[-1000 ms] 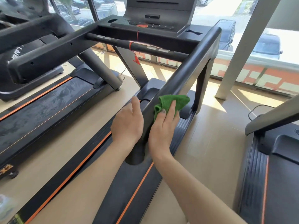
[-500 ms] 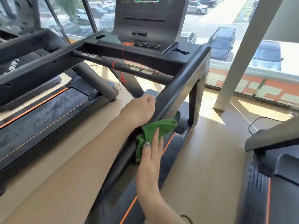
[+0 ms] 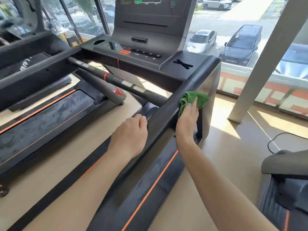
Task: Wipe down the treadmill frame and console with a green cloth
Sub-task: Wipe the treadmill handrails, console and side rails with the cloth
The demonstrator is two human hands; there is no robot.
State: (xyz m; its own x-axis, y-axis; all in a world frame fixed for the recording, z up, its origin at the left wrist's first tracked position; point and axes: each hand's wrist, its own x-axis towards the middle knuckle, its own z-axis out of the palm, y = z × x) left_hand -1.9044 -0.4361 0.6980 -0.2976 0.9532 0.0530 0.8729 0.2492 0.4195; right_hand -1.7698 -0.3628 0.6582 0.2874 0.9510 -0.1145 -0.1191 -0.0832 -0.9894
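Clearly the work is mid-course. Filling most of the frame is the large black treadmill frame with orange-striped side rails, and its long right handrail runs from the lower centre up toward the right of centre. Only this rail shows any wiping under way; whether the lower stretch is already clean I cannot tell from the surface. At the upper centre stands the dark grey console with a green-lit display and a red stop button, with no hand or cloth near it, so by my judgement it remains to be done, as do the cross bar and the far left rail.

Smaller, the left hand rests on the inner side of the rail just left of centre, fingers wrapped over its edge in a steadying grip. The right hand lies on the rail's outer face with straight fingers pressing the cloth flat, not clenched. Smallest, the crumpled green microfibre cloth sits under those fingertips, touching the rail near its upper bend, right of centre.
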